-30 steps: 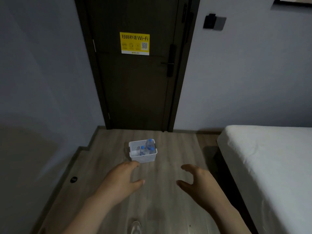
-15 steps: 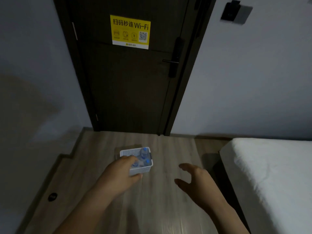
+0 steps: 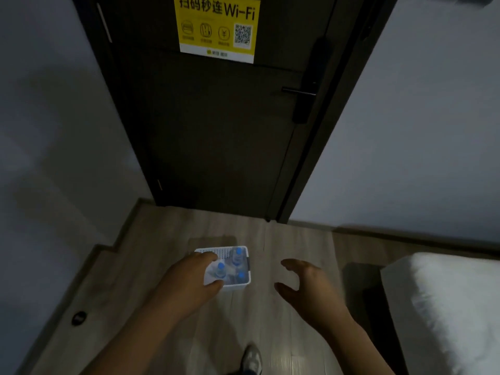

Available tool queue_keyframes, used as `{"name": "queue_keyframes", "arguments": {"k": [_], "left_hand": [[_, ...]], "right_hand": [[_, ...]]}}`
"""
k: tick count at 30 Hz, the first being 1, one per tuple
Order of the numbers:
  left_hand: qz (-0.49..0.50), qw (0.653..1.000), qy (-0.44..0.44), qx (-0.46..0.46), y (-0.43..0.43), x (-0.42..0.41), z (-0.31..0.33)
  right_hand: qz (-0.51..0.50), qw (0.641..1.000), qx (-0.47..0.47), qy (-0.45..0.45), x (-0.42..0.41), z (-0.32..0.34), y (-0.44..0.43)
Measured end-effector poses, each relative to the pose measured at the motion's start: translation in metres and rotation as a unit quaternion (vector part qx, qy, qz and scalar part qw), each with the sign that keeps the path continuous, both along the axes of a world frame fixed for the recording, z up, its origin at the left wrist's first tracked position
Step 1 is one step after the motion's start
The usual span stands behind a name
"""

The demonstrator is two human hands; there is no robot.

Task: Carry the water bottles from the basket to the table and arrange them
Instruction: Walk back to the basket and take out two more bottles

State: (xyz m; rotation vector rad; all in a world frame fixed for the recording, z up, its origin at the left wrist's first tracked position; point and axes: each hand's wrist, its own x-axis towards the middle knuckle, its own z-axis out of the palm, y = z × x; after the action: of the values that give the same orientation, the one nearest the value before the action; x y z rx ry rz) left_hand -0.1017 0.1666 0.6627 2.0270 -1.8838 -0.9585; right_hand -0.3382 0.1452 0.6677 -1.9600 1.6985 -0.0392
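Observation:
A small white perforated basket [image 3: 234, 286] stands on the wooden floor in front of a dark door. Three clear water bottles with blue caps [image 3: 238, 256] stand upright inside it. My left hand [image 3: 189, 282] reaches out over the basket's left side with spread fingers and covers part of it; it holds nothing. My right hand [image 3: 305, 288] hovers to the right of the basket, fingers apart and loosely curved, empty. No table is in view.
The dark door [image 3: 216, 117] with a yellow Wi-Fi sign [image 3: 216, 25] fills the back. A white bed [image 3: 446, 307] lies at the right, a wall at the left. A black floor fitting [image 3: 79, 318] sits at the lower left. My shoe [image 3: 251, 358] shows below.
I have come closer to the door and basket. My left hand moved forward over the basket's left side. My right hand stays out to the basket's right.

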Motion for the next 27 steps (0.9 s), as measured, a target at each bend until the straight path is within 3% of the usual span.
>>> {"name": "queue_keyframes", "arguments": {"k": [8, 15, 27], "left_hand": [[0.017, 0.999, -0.009, 0.051, -0.088, -0.012, -0.065], [0.014, 0.997, -0.013, 0.074, -0.144, 0.001, -0.156], [0.033, 0.996, 0.012, 0.077, -0.216, 0.022, -0.421]], "right_hand": [[0.04, 0.999, 0.031, 0.009, -0.005, -0.07, -0.106], [-0.009, 0.999, 0.034, -0.023, 0.007, -0.16, -0.151], [-0.05, 0.994, 0.052, -0.079, 0.037, -0.433, -0.196]]}}
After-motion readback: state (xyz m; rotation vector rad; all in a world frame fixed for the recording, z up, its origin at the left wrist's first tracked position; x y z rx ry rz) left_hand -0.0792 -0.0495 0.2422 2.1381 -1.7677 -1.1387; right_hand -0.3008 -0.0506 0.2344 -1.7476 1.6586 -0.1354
